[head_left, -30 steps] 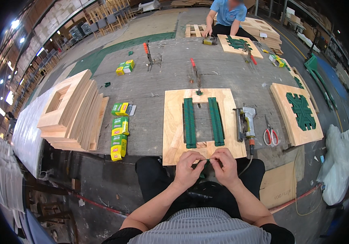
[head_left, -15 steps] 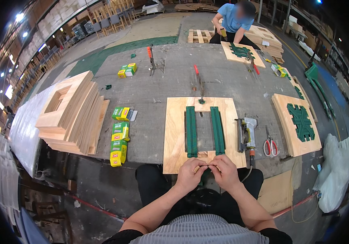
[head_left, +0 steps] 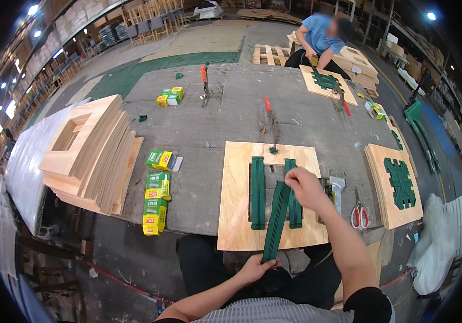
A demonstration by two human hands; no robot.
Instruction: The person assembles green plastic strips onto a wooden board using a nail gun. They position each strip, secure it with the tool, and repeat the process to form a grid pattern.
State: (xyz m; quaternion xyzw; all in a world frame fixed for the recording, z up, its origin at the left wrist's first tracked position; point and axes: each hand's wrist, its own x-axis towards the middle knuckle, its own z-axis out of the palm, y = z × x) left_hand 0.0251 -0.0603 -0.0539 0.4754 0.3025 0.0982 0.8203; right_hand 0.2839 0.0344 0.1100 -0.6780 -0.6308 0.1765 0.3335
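Holding a long green strap [head_left: 276, 222] between two hands, a person [head_left: 258, 308] sits at the near edge of a grey tabletop [head_left: 188, 129]. The hands are well apart: the left hand [head_left: 256, 269], low over the lap, is closed on the strap's lower end, while the right hand [head_left: 303, 185] pinches its upper end. The strap slants above a wooden frame [head_left: 235, 188] that juts past the near edge. Lengthwise on this frame lie a left strap [head_left: 258, 194] and a right strap [head_left: 295, 215], both green, the second partly covered by the right hand.

At the frame's far side stands a red-handled clamp [head_left: 269, 116]. A staple gun [head_left: 337, 188], half hidden behind the right forearm, lies just beside the frame, with red-handled scissors [head_left: 359, 215] farther right. Along the right edge rests a board with woven green straps [head_left: 399, 183]. Toward the left edge are green-and-yellow boxes [head_left: 156, 207] and a tall stack of wooden frames [head_left: 88, 161]. Near the far right corner, another person in a blue shirt [head_left: 318, 33] bends over a second woven board [head_left: 316, 86].
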